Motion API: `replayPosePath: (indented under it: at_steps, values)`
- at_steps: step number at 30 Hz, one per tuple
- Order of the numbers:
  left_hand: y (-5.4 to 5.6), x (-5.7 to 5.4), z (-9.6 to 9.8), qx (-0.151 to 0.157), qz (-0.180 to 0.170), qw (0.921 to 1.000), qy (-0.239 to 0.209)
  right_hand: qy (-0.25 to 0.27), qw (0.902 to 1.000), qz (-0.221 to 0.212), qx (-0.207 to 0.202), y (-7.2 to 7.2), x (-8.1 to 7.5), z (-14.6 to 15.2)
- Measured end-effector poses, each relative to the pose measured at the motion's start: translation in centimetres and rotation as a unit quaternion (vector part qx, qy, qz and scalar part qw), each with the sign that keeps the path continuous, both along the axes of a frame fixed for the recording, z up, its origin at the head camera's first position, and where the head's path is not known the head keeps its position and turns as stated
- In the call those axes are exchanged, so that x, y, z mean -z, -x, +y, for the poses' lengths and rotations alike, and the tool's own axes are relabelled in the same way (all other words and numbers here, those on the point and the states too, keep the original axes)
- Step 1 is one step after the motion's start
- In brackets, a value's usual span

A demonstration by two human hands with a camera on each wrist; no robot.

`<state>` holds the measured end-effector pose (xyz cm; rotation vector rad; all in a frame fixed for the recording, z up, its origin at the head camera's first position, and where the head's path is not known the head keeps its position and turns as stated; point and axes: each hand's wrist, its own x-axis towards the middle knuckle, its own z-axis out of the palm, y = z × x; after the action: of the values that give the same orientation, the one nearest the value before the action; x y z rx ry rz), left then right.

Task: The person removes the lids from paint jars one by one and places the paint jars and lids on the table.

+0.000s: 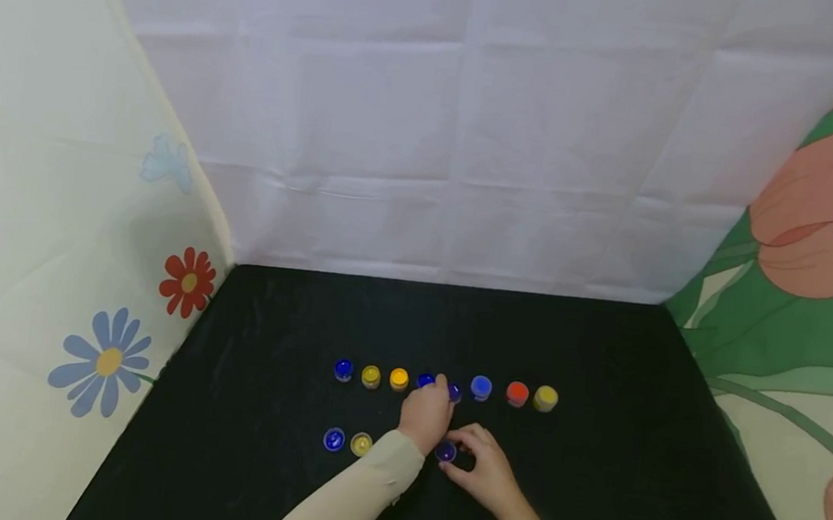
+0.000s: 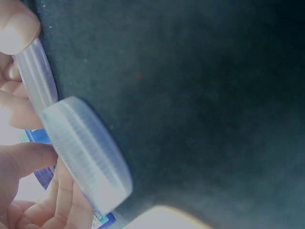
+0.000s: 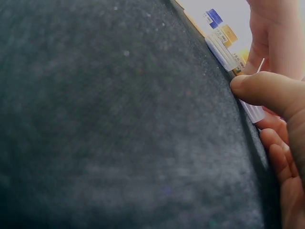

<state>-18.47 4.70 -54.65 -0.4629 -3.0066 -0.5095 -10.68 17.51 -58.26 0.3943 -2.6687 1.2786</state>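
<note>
In the head view my left hand (image 1: 426, 412) reaches into the back row of small paint pots and pinches a purple paint pot (image 1: 455, 393). Its label shows between thumb and fingers in the left wrist view. A blue pot (image 1: 425, 380) stands just left of that hand. Nearer to me, my right hand (image 1: 488, 472) holds a round clear lid (image 1: 447, 451) by its sides, purple inside, low against the black cloth. The right wrist view shows this lid (image 3: 252, 110) between thumb and fingers. Another ridged clear lid (image 2: 88, 157) lies close to the left wrist camera.
Left in the back row are blue (image 1: 343, 370), yellow (image 1: 371, 377) and orange-yellow (image 1: 398, 379) pots. Blue (image 1: 481, 388), red (image 1: 517, 394) and yellow (image 1: 545, 398) pots continue it rightward. Blue-tinted (image 1: 334, 440) and yellow-tinted (image 1: 362, 444) lids lie in front, beside my left forearm.
</note>
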Motion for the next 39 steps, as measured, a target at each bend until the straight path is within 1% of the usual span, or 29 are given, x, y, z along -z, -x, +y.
replayPosePath:
  at_steps: [6, 15, 18, 21, 24, 29, 31, 32, 34, 37, 39]
  values:
    - [0.1, -0.2, 0.3, -0.014, 0.001, 0.9997, 0.022, -0.006, 0.9999, -0.012, -0.005, 0.0, -0.1, 0.0]
    - [0.5, -0.3, 0.5, -0.019, -0.011, 0.9989, 0.041, -0.006, 0.9995, -0.028, -0.010, 0.1, -0.3, 0.2]
    - [0.4, -0.4, 0.5, -0.018, -0.003, 0.9991, 0.037, -0.008, 0.9994, -0.030, -0.011, 0.1, -0.3, 0.1]
    - [0.1, -0.4, 0.4, -0.011, 0.003, 0.9997, 0.022, -0.007, 0.9993, -0.034, -0.011, 0.1, -0.3, 0.1]
    - [-0.3, -0.2, 0.3, 0.007, 0.024, 0.9997, -0.002, -0.003, 0.9993, -0.036, -0.010, 0.0, -0.4, 0.2]
    - [-0.8, -0.2, -0.1, 0.032, 0.088, 0.9949, -0.035, 0.023, 0.9992, -0.026, -0.019, 0.0, -0.5, 0.6]
    - [-1.0, -0.4, -0.2, 0.041, 0.095, 0.9936, -0.046, 0.040, 0.9986, -0.030, -0.018, 0.0, -0.5, 0.9]
    - [-1.1, -0.4, -0.3, 0.045, 0.092, 0.9934, -0.052, 0.048, 0.9981, -0.037, -0.011, 0.1, -0.6, 1.0]
    - [-1.3, -0.4, -0.3, 0.053, 0.073, 0.9935, -0.069, 0.065, 0.9964, -0.052, 0.017, 0.2, -0.9, 1.3]
    - [-1.8, -0.3, -0.1, 0.065, 0.023, 0.9922, -0.104, 0.079, 0.9908, -0.072, 0.082, 0.7, -1.2, 1.7]
    - [-2.0, -0.1, 0.1, 0.073, -0.012, 0.9891, -0.127, 0.087, 0.9854, -0.079, 0.123, 1.1, -1.4, 1.9]
